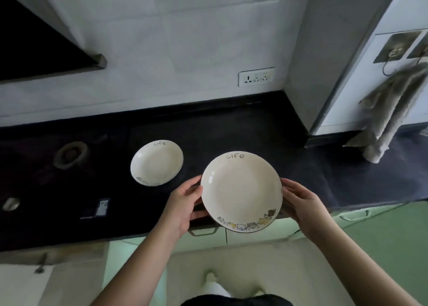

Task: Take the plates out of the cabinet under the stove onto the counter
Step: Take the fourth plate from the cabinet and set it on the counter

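We see two hands holding a big plate over the front edge of the dark desk. The left hand grips the plate's left rim, and the right hand grips its right rim. On both hands only the thumbs show on top. The other fingers go under the plate, so we cannot see them. The plate is white, with a word written at its far rim and little cartoon animals along its near rim. We cannot tell if the plate touches the desk, because its bottom is hidden.

A second plate lies flat on the desk, just to the left and a bit farther back. It is apart from the big plate. It has the same word on its far rim. There is a small picture on its near rim, but it is too blurry to make out.

A stove burner sits at the left, dim and hard to see. A small knob near the left edge is blurry. Cupboard doors with a handle show below the desk, partly hidden by the arms. A wall socket is on the tiles. A grey towel hangs at the right, and its hook is blurry.
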Motion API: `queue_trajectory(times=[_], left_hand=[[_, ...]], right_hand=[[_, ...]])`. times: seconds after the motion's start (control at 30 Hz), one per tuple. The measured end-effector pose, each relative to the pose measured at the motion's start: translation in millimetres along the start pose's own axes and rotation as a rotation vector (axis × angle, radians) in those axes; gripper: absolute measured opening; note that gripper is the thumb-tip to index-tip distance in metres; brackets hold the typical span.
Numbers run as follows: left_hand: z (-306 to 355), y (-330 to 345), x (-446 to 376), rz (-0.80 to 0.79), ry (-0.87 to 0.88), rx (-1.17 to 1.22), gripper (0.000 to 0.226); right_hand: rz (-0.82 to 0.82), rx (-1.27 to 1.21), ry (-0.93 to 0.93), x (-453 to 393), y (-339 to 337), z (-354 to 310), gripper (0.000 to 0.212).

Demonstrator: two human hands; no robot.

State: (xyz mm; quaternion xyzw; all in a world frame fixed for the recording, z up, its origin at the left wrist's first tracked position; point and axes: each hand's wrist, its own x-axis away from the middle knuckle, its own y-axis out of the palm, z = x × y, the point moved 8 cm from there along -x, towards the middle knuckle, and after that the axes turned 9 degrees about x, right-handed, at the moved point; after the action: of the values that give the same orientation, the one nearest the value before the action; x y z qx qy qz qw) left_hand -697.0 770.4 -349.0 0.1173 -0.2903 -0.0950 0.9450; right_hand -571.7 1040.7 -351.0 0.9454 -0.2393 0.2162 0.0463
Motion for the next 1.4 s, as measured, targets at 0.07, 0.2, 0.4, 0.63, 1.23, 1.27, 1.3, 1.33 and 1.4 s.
queue_trajectory(times=[0.07, 0.2, 0.4, 0.63, 1.23, 1.27, 1.3, 1.33, 1.4], left_hand=[[8.7, -8.4, -10.2, 0.031, 0.009, 0.015, 0.027], [20.9, -19.2, -41.7, 0.039, 0.001, 0.013, 0.027], [32.0, -21.9, -92.7, 0.012, -0.039, 0.019, 0.023], [34.9, -10.1, -144.9, 0.015, -0.077, -0.067, 0.028], [-8.3, 42.5, -220.9, 0.179, -0.196, -0.091, 0.027], [-9.6, 42.7, -222.2, 0.18, -0.198, -0.09, 0.027], [-10.6, 42.8, -223.2, 0.183, -0.199, -0.09, 0.027], [-11.4, 43.1, -223.9, 0.188, -0.2, -0.093, 0.027], [-12.9, 44.4, -225.3, 0.198, -0.206, -0.096, 0.03]], right_hand=[[-0.012, 0.012, 0.015, -16.7, 12.7, -3.5, 0.02], [-0.008, 0.049, 0.048, -49.8, 31.8, -11.6, 0.019], [0.033, 0.087, 0.042, -94.7, 48.3, -32.9, 0.019], [0.068, 0.107, 0.126, -140.9, 43.9, -22.5, 0.019], [0.084, 0.168, 0.228, -244.9, 0.8, -2.6, 0.02], [0.084, 0.166, 0.23, -246.3, -0.7, -0.6, 0.021], [0.084, 0.167, 0.231, -247.8, -1.6, 1.2, 0.021], [0.083, 0.165, 0.231, -249.0, -2.5, 2.7, 0.021], [0.084, 0.162, 0.232, -251.8, -4.1, 4.4, 0.02]])
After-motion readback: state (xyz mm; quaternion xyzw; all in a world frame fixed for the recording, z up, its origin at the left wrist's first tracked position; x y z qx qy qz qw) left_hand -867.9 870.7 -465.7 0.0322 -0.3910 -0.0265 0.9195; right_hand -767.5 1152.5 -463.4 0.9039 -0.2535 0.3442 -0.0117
